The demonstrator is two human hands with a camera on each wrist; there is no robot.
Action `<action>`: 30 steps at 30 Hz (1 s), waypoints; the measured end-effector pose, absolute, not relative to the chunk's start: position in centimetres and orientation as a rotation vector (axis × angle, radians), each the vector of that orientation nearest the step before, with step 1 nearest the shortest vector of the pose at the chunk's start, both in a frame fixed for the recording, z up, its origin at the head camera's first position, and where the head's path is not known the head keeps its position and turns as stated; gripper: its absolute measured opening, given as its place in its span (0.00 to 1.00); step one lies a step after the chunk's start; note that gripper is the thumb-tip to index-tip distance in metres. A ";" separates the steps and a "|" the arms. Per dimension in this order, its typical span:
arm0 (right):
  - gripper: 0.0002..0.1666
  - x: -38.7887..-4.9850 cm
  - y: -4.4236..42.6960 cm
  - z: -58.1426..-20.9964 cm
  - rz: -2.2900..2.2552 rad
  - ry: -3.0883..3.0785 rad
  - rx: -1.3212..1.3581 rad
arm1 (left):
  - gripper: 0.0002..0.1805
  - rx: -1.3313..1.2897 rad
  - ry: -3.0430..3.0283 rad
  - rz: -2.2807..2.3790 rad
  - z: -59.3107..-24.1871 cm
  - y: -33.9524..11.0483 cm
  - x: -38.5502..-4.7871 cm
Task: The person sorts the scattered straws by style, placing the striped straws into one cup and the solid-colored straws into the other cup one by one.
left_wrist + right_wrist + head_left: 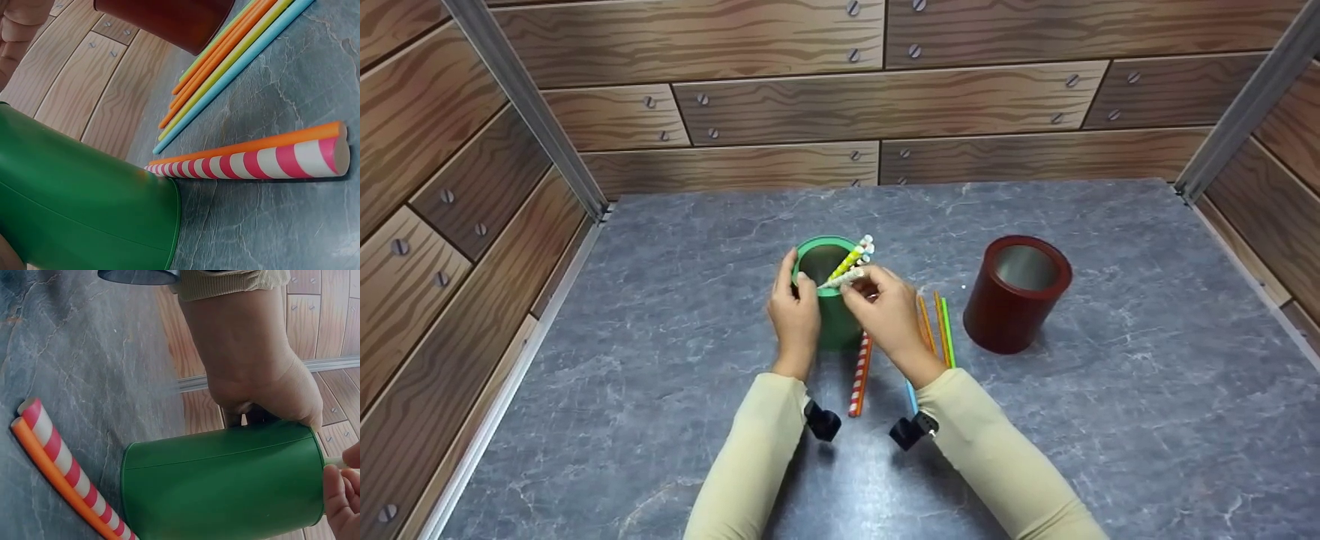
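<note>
My left hand (793, 322) holds the green can (838, 330) by its left side, with fingers and thumb around the rim. At the can's mouth my right hand (891, 313) pinches a whitish patterned paper straw (846, 278), tilted with its lower end over the opening. Several straws, among them a yellow one with pale marks (847, 261), lean inside the can and poke out past the right rim. In the right wrist view the left hand (264, 382) lies against the can's side near its rim, while the right fingers (336, 495) show at the mouth.
A dark red can (1003, 322) stands upright to the right. Beside the green can lie a red-and-white striped straw (253, 163) and an orange stick (292, 136). Farther right lie orange, lime green (947, 330), yellow (225, 66) and blue (236, 70) sticks. Wood-patterned walls (780, 112) enclose the marbled table (607, 337).
</note>
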State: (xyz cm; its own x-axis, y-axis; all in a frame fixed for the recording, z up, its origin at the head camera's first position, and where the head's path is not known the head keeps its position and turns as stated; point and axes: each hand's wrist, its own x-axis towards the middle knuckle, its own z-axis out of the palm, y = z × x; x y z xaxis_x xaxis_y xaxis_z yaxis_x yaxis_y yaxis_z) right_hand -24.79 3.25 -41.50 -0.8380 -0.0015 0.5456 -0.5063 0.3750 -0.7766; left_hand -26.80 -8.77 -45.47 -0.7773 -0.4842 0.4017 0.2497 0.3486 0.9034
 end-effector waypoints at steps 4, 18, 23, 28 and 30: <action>0.06 -24.8 3.2 -41.6 1.485 -2.178 0.438 | 0.22 0.199 -1.965 -1.507 -45.4 -8.8 -26.8; 0.07 -24.6 3.6 -41.9 1.590 -2.161 0.422 | 0.22 0.194 -1.961 -1.525 -45.5 -8.8 -26.7; 0.09 -24.7 3.9 -42.1 1.739 -2.062 0.354 | 0.22 0.194 -1.960 -1.521 -45.4 -8.7 -26.7; 0.12 -25.4 4.5 -42.6 1.723 -2.086 0.187 | 0.22 0.197 -1.953 -1.505 -45.3 -8.7 -26.7; 0.14 -25.8 4.7 -43.1 1.700 -2.157 0.119 | 0.22 0.199 -1.951 -1.502 -45.2 -8.7 -26.7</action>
State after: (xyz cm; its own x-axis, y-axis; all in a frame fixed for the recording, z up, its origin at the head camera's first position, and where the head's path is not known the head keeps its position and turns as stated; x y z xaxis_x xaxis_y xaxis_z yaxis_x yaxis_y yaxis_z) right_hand -25.80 4.72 -43.13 -0.9203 0.1714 0.3517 -0.3018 0.2610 -0.9169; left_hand -26.68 -8.73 -45.25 -0.7715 -0.4916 0.4039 0.2647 0.3293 0.9064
